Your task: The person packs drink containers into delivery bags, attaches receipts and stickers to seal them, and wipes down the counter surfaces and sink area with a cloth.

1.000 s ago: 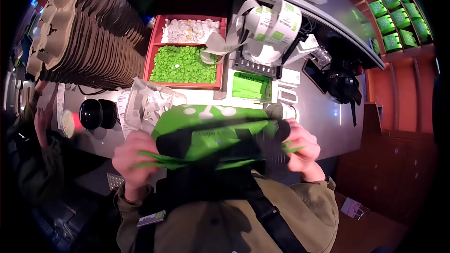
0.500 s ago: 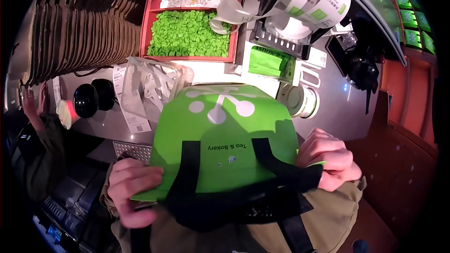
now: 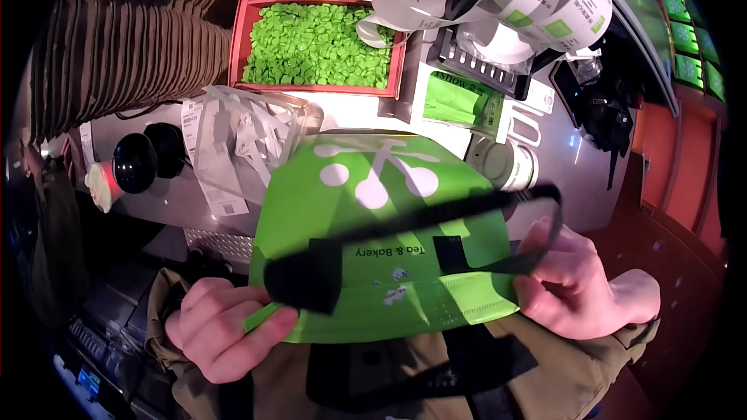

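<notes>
A green carrier bag lies upside down to me in the middle of the view, with white round-ended shapes and the words "Tea & Bakery" on its side. My left hand pinches the near left corner of the bag's edge. At the near right corner, my right hand is closed on the edge, thumb against the green. One black strap, blurred, loops across the bag toward my right fingers; whether they touch it I cannot tell. Another black strap hangs on the side nearest my body.
Beyond the bag, a red box holds green and white small pieces. A tall stack of brown cardboard stands far left. Label rolls sit at the back right, above a lidded cup. A clear plastic container stands left of the bag.
The near strap has flipped up over the bag's printed side, and the bag's near edge now shows flat. My right hand moved slightly right; my left hand stays on the left corner.
</notes>
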A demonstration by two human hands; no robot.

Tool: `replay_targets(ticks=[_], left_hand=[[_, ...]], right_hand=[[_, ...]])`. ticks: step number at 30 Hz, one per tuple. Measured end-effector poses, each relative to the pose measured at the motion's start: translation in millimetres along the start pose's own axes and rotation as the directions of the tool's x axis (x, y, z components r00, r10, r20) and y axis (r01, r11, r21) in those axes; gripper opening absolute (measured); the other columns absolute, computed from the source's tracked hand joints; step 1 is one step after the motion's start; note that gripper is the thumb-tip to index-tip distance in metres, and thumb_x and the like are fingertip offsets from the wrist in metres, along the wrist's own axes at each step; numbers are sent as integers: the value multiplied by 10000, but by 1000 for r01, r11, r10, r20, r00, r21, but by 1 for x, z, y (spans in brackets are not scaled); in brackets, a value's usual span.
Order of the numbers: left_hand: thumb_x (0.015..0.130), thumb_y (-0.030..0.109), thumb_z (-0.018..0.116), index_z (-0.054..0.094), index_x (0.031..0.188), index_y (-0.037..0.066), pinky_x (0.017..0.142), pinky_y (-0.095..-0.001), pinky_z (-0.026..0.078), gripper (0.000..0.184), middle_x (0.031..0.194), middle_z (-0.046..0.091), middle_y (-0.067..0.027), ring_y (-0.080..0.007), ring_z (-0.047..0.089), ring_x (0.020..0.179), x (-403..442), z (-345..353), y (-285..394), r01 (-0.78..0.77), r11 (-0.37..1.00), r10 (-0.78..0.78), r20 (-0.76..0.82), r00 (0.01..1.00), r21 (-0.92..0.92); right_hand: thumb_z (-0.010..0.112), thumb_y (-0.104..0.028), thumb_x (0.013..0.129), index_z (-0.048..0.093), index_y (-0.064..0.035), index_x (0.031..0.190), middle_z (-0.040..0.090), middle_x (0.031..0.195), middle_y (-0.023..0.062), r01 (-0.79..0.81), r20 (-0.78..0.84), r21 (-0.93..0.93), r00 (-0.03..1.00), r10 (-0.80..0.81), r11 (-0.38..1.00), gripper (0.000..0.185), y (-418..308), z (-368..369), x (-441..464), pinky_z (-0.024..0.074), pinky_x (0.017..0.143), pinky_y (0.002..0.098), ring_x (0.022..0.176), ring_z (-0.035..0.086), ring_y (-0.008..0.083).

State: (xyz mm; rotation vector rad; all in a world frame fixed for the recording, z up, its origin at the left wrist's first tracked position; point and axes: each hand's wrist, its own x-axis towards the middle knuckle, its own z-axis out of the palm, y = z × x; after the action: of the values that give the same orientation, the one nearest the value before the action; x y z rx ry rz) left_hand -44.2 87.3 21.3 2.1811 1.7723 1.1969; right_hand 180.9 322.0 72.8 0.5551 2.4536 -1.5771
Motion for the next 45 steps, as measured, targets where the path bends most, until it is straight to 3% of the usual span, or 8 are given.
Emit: replay_targets(ticks=[3,20,24,27,30,38,41,45], left_hand=[[618,66,631,632,819,13,462,-228,374,208,668,500,-40,-156,553,614,7,-9,2,19,998,-27,144,989,57],[473,132,672,623,743,54,451,-244,341,285,688,508,-34,-146,511,554,1,-1,12,114,970,-127,46,991,217],[503,97,651,595,771,28,617,-299,398,282,890,522,-82,-220,528,802,0,-9,11,26,986,-46,115,992,164],[575,149,600,595,774,30,644,-303,404,232,886,526,-86,-200,515,788,4,-15,6,-17,997,-3,249,968,79],[610,168,548,571,708,46,601,-276,381,158,776,494,-53,-176,489,712,1,4,7,-18,998,17,22,1000,68],[702,187,509,563,681,57,626,-256,336,143,706,495,-16,-160,469,730,16,22,31,-51,935,41,36,999,351],[717,188,504,574,719,49,627,-255,334,156,724,513,-22,-166,466,740,11,33,39,-81,944,85,0,996,319],[713,220,511,580,702,62,618,-253,325,172,693,519,-6,-172,458,738,14,49,43,-45,950,89,-129,988,310]], right_hand=[[600,-1,624,434,-12,555,462,656,93,-32,94,-113,995,43,993,180,-6,-3,4,371,474,332,572,463,249],[591,-38,649,403,-9,549,443,639,110,-10,214,-183,976,49,983,215,2,6,-1,361,441,366,535,442,263],[633,-184,643,466,-25,624,507,642,104,46,-3,-572,998,-57,819,231,-14,10,-5,386,447,354,553,485,261],[654,-208,635,510,-9,695,532,682,109,240,-119,-558,924,-363,795,253,-7,21,-22,379,447,342,559,500,262],[573,-209,780,505,-15,761,522,694,120,272,-219,-567,860,-461,778,206,-6,46,-15,400,504,344,605,516,283],[498,-145,851,570,-28,966,578,734,173,-272,-372,-918,843,-390,288,179,-42,89,-14,463,563,399,616,557,330],[452,-269,884,521,10,786,532,654,120,-100,-507,-814,602,-617,572,303,-14,104,-5,400,502,335,558,515,280],[407,-255,914,541,25,721,528,612,123,-70,-468,-845,578,-669,530,366,-10,113,6,400,499,351,521,507,271]])
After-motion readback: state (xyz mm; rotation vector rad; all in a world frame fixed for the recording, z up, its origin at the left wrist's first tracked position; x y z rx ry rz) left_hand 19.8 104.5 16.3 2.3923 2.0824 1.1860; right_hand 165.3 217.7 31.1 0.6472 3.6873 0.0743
